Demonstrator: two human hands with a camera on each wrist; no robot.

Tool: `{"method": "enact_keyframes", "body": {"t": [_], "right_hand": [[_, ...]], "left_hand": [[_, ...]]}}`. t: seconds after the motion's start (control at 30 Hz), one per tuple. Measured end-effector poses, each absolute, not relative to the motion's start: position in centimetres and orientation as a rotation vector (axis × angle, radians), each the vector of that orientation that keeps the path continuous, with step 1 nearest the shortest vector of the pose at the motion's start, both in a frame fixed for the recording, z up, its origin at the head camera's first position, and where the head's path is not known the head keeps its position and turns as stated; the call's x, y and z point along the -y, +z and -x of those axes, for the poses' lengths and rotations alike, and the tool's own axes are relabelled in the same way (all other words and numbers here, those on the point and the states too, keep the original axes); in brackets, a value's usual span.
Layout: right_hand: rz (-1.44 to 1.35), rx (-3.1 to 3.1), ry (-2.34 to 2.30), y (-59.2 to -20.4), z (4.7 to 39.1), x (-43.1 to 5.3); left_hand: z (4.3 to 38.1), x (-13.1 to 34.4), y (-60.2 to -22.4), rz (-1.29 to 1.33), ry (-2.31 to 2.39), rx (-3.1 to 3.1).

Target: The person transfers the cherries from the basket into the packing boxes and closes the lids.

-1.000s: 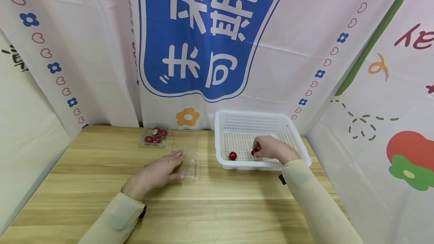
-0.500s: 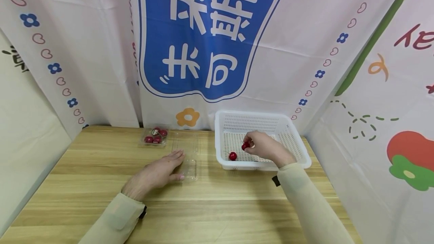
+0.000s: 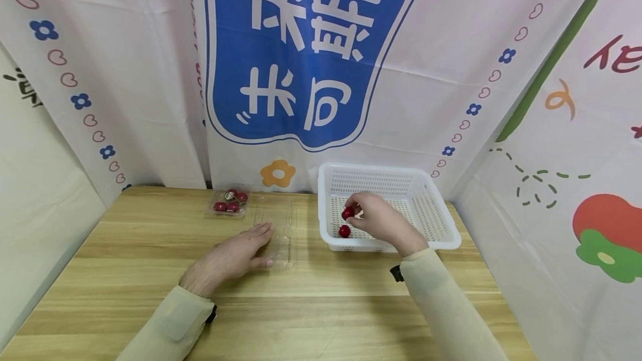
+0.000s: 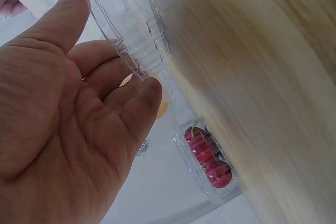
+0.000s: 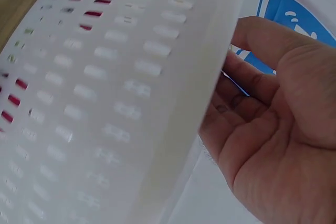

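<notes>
In the head view my right hand (image 3: 383, 223) reaches over the near rim of a white slotted plastic basket (image 3: 446, 210) and pinches a red cherry (image 3: 348, 213) between thumb and fingers. Just below that, a second cherry (image 3: 344, 231) lies on the basket floor. The basket wall (image 5: 121, 93) hides my right fingertips in the right wrist view, with bits of red showing through its slots. My left hand (image 3: 230, 258) has its fingers extended against the left edge of a clear plastic clamshell box (image 3: 281, 233), opened flat on the table; its thumb (image 4: 68, 9) is spread from the fingers.
A smaller clear box (image 3: 213, 210) with several cherries (image 4: 205, 150) inside stands at the back left of the wooden table (image 3: 281, 322). Behind the table hangs a printed cloth (image 3: 401, 110), close to the basket's far rim.
My right hand has moved left inside the basket with the pinched cherry, from its middle toward the other cherry. My left hand and the clamshell box have stayed put.
</notes>
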State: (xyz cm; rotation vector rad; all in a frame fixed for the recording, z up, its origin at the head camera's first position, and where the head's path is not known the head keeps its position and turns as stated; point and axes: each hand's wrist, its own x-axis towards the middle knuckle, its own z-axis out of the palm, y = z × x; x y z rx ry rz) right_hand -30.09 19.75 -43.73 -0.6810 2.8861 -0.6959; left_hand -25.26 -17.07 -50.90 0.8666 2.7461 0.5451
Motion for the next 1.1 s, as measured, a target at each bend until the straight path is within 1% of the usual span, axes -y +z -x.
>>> {"method": "enact_keyframes", "body": {"t": [0.43, 0.67, 0.87, 1.1], "right_hand": [[0.722, -2.907, -0.86, -43.6, 28.8, -17.3], [0.759, -2.925, -0.894, -43.5, 27.9, -16.2], [0.852, -2.925, -0.921, -43.6, 27.5, -15.1], [0.86, -2.923, -0.901, -43.9, 26.8, -13.7]], "left_hand": [[25.3, 17.0, -50.9, -0.852, 0.543, -2.742], [25.3, 17.0, -50.9, -0.842, 0.548, -2.734], [25.2, 17.0, -50.8, -0.843, 0.55, -2.732], [25.2, 17.0, -50.7, -0.838, 0.565, -2.723]]}}
